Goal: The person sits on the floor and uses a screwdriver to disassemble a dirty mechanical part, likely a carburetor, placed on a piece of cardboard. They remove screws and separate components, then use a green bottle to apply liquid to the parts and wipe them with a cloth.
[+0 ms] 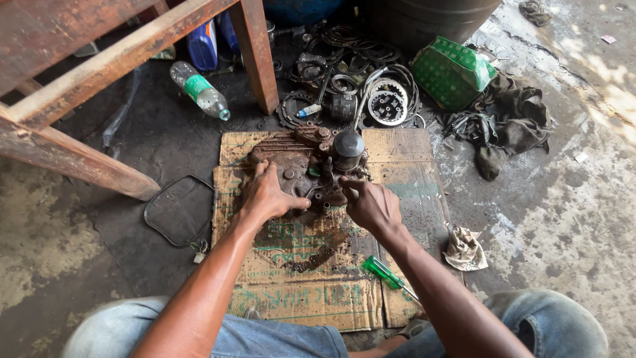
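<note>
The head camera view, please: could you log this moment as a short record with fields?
Setting: oily workshop floor, cardboard sheet as work mat
Main item: greasy engine block on the cardboard
Left hand: palm resting on the block
Right hand: fingers at the block's near edge
Piston: upright on the block
Near right forearm: green-handled screwdriver
Beyond: clutch plates, plastic bottle, green bag, rag

Sharp, even daylight; sun glare top right; edges perhaps bowed.
</note>
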